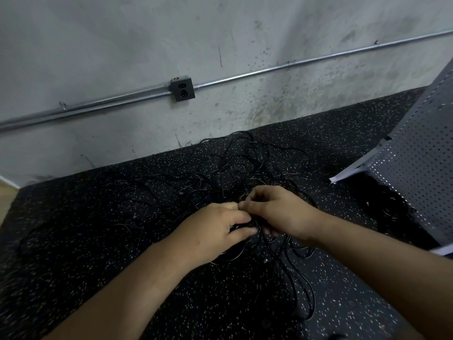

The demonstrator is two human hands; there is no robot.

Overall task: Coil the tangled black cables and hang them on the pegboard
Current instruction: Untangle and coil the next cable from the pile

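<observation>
Both hands, left hand [215, 225] and right hand [274, 212], pinch strands atop the tangled black cables [240, 165].

both hands, left hand [215, 227] and right hand [277, 212], pinch strands of the tangled black cables [245, 165] on the speckled floor [73, 217]; a pegboard [416, 163] leans at right.

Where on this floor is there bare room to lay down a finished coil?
Bare floor runs along the wall between the tangled cables and the pegboard; another patch lies between the two forearms. Left of the left hand only stray strands cross. Crowded: the tangle's middle, where the left hand and right hand grip cable.
</observation>
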